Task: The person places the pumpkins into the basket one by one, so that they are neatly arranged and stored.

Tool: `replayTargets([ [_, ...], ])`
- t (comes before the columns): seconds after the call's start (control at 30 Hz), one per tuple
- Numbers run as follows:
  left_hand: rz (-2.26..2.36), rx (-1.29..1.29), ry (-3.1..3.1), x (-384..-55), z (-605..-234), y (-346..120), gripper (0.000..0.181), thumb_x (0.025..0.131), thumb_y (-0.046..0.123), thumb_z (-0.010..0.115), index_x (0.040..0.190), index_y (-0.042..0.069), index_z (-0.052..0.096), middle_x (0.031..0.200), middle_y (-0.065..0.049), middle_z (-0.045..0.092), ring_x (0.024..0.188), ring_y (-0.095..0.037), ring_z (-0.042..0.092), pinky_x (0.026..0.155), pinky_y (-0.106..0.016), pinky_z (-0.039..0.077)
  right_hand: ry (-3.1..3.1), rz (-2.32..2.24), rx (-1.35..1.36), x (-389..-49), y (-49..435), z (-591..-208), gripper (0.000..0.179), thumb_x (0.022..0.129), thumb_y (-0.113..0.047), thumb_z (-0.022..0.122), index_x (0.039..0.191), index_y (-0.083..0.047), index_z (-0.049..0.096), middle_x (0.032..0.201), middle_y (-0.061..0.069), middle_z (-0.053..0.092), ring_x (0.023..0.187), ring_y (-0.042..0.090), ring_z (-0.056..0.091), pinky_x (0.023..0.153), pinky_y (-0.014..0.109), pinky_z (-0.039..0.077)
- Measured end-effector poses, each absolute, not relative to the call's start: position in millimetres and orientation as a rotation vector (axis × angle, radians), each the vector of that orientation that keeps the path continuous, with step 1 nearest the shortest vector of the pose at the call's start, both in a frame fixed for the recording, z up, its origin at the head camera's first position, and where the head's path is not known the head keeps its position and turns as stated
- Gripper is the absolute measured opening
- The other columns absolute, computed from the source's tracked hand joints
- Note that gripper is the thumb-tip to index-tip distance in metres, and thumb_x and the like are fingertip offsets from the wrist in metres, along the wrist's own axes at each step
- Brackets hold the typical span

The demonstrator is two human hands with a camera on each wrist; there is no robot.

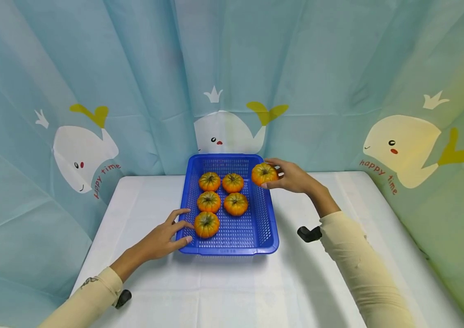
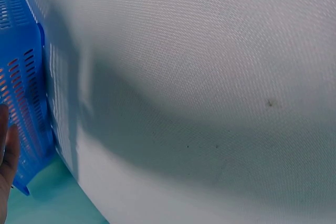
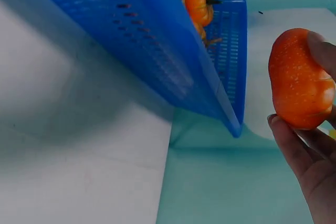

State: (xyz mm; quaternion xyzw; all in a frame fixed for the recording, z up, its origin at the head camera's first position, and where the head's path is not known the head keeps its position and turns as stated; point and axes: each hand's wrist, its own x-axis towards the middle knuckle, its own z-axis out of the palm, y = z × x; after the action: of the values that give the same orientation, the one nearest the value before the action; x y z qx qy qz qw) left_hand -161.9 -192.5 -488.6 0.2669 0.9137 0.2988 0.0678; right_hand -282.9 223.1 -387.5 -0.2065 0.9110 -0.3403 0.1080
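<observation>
Between thumb and fingers, my right hand [image 1: 294,177] holds a small orange pumpkin [image 1: 263,174] at the back right rim of the blue basket [image 1: 227,251]. In the right wrist view, this pumpkin [image 3: 296,80] is up beside the basket wall [image 3: 157,61], gripped from its sides. Inside the basket sit several more small pumpkins with greenish tops, mostly toward the left and back. My left hand [image 1: 162,238] is at the basket's left rim, fingers spread and lightly bent, fingertips close to the front left pumpkin [image 1: 206,225]. The left wrist view catches only fingers [image 2: 10,150] beside the slotted wall.
The basket stands on a table with a white cloth [image 1: 232,291], close to its back edge. Behind and around hangs a light blue curtain [image 1: 322,68] with whale prints. A black strap end [image 1: 308,234] sticks out by the right sleeve [image 1: 359,264].
</observation>
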Motion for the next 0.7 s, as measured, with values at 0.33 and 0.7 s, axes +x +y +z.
replayTargets([
  [0.33, 0.894, 0.816, 2.767, -162, -492, -193, 0.041, 0.098, 0.05, 0.059, 0.125, 0.019, 0.066, 0.162, -0.004, 0.027, 0.124, -0.038, 0.059, 0.097, -0.057, 0.052, 2.638, -1.005, -0.645, -294, 198, -395, 0.078, 0.083, -0.032, 0.083, 0.146, -0.008, 0.045, 0.142, 0.018, 0.053, 0.128, 0.039, 0.054, 0.103, 0.051, 0.05],
  [0.7, 0.891, 0.806, 2.765, -162, -490, -192, 0.041, 0.098, 0.047, 0.061, 0.126, 0.018, 0.065, 0.162, -0.005, 0.027, 0.127, -0.04, 0.056, 0.099, -0.058, 0.051, 2.675, -0.93, -0.645, -305, 170, -404, 0.076, 0.081, -0.024, 0.083, 0.143, -0.003, 0.044, 0.139, 0.022, 0.053, 0.12, 0.036, 0.057, 0.105, 0.051, 0.048],
])
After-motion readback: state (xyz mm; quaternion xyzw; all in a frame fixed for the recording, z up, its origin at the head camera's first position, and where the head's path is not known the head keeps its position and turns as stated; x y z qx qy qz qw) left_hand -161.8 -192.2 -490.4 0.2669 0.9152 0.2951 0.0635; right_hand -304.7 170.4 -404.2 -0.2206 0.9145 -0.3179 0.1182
